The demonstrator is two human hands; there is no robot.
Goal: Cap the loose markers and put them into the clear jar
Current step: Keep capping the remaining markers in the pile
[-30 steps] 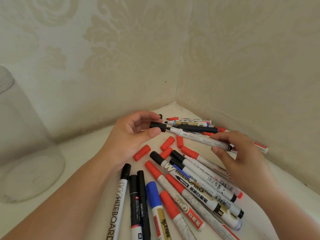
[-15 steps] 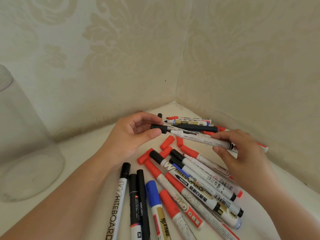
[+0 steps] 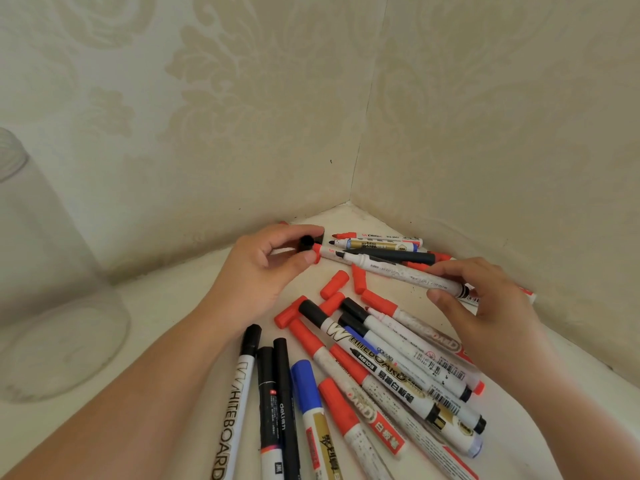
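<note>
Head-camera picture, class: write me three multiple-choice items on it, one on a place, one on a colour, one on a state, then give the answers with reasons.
1. Where does the jar stand?
A. At the left edge
B. In the corner of the walls
C. Under the right hand

2. What colour is the cap in the left hand?
A. Red
B. Black
C. Blue

3. How is the marker in the right hand?
A. Capped
B. Uncapped, tip bare
C. Inside the jar

Answers:
1 A, the jar rises at the picture's left edge, apart from the pile.
2 B, the piece pinched by finger and thumb is black.
3 B, its dark tip points bare at the cap, with a gap between them.
</note>
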